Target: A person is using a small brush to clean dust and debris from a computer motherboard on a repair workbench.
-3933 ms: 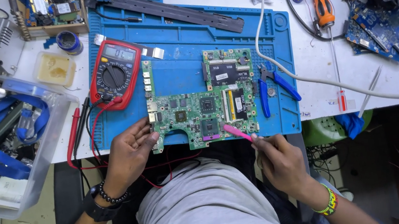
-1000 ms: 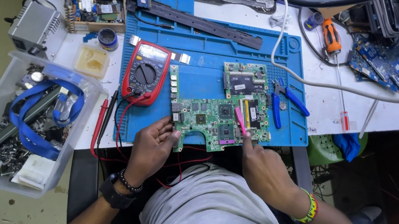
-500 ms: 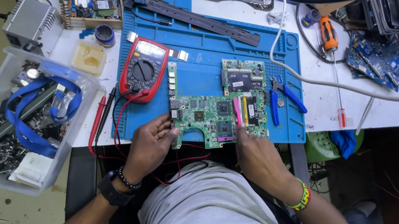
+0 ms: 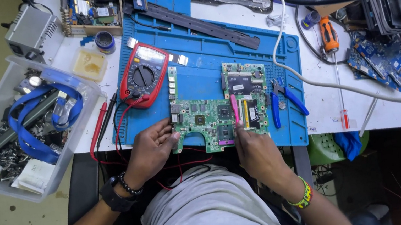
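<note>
— Steadying what, exactly?

— One green circuit board (image 4: 212, 121) on the blue mat (image 4: 261, 61); the left hand (image 4: 150, 149) curls loosely on its near-left edge, and the right hand (image 4: 254, 149) pinches one pink tool (image 4: 235, 109), tip pointing away onto the board.

— How would it handle?

— Probably light, stiff, fragile (hold by bare edges). One red multimeter (image 4: 144, 74) sits beyond the left hand.

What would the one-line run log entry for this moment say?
left hand: steadies green circuit board edge | right hand: holds pink tool on board | red multimeter: on blue mat
</note>
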